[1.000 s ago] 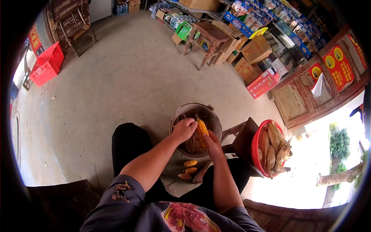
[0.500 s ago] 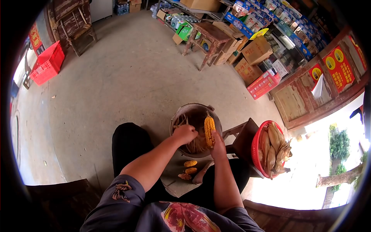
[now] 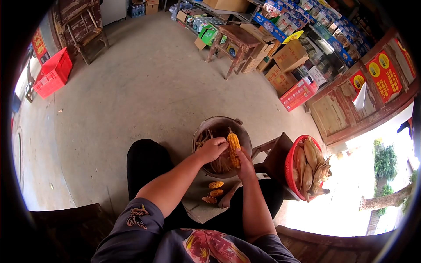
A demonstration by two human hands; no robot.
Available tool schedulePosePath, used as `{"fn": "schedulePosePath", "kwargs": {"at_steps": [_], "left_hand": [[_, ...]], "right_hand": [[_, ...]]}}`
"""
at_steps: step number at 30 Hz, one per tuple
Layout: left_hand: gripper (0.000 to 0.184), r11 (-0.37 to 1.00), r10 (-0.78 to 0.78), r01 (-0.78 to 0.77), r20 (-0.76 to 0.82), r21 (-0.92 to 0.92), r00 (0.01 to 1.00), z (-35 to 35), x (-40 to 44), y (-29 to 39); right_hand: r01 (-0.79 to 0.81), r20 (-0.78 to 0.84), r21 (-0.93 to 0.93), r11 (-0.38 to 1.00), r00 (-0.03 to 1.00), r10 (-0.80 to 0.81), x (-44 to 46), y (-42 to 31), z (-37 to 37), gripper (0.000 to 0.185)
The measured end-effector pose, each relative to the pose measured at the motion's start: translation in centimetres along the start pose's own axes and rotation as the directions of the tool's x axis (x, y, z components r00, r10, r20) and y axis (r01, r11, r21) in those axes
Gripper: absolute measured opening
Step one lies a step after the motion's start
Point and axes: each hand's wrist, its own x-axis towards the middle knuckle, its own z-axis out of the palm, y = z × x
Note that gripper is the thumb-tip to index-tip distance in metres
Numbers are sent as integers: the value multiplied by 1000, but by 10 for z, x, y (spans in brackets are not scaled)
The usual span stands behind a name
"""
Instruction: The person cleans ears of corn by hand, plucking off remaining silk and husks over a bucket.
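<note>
My right hand (image 3: 245, 164) grips a husked yellow corn cob (image 3: 234, 145) near its lower end, the cob standing almost upright over a round bucket (image 3: 244, 127). Against the cob's left side is my left hand (image 3: 213, 150), fingers closed; whatever they pinch is too small to make out. Strips of husk (image 3: 222, 166) lie inside the bucket. Below it, on the floor between my legs, are a bare corn cob (image 3: 215, 185), a second one (image 3: 216, 193) and a third, paler one (image 3: 209, 200).
To the right, a red basket (image 3: 289, 168) of corn in dry husks (image 3: 310, 164) rests on a wooden stool (image 3: 277, 157). A red crate (image 3: 55, 72) and a wooden chair (image 3: 87, 39) stand far left. A wooden table (image 3: 234, 39), cardboard boxes (image 3: 290, 57) and stocked shelves are at the back right.
My right hand has brought the cob slightly left and down. My left hand has moved right and up, from beside the cob to against it.
</note>
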Motion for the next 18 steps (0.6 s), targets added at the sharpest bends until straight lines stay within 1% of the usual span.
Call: {"fn": "schedulePosePath", "kwargs": {"at_steps": [2,4,5,6,8,9,10,12,13,15,16,18], "left_hand": [[30,999,0,0,-2,-37,1000,-2,2,-3],[29,991,-131,122,-166,-63,977,-5,5,-3],[29,986,-165,164,-213,-22,963,-9,7,-4],[29,986,-165,164,-214,-23,963,-9,8,-6],[32,961,-213,153,-262,-229,941,-7,12,-16],[36,962,-160,87,-274,-261,948,-7,12,-15],[36,962,-159,87,-274,-260,949,-7,12,-15],[35,972,-199,157,-247,-177,948,-6,12,-9],[35,972,-199,157,-247,-177,948,-4,11,-8],[36,998,-54,60,-199,20,979,1,6,-8],[36,998,-54,59,-199,20,979,2,8,-14],[35,993,-25,5,-169,-115,985,2,12,-23]], "right_hand": [[-14,24,14,1000,1000,14,6,7,-7,36],[-29,48,29,999,998,28,5,3,-6,35],[-30,113,22,999,993,27,3,0,-7,36],[-30,177,15,999,984,26,1,-4,-4,36],[-19,160,8,1000,987,18,-2,-6,2,37],[-9,142,0,1000,990,8,-2,-7,4,37],[-8,142,1,1000,990,8,-3,-8,5,37],[-8,166,-12,1000,986,10,-4,-9,6,36],[-8,166,-13,1000,986,10,-4,-7,5,36],[-35,88,-22,999,995,36,-2,-3,3,33],[-34,88,-22,999,995,36,-2,-3,2,33],[-46,63,-21,999,997,47,-3,-3,2,32]]}}
